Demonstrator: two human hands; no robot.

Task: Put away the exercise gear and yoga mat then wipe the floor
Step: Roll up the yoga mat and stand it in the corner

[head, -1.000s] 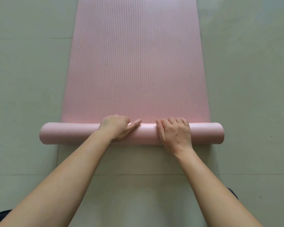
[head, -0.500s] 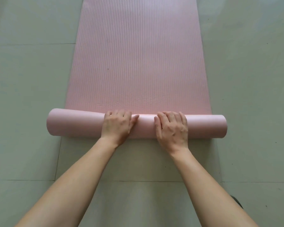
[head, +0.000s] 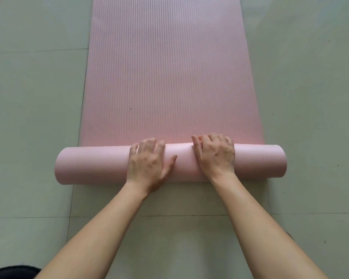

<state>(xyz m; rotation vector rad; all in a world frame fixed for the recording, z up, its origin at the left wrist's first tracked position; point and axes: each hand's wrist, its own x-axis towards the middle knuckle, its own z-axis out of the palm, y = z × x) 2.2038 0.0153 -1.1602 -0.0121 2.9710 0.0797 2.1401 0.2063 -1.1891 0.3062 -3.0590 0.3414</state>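
Rolled further forward since the earlier frame, the yoga mat (head: 184, 168) is pressed under flat, spread fingers of the left hand (head: 147, 164) and clasped by curled fingers of the right hand (head: 216, 156), its unrolled length stretching beyond the fingertips.

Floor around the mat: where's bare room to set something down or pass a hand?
Bare floor left of the flat mat and right of it; also the strip between the roll and the person, between the forearms. Crowded: the roll's middle, where left hand and right hand sit; its two ends are uncovered.
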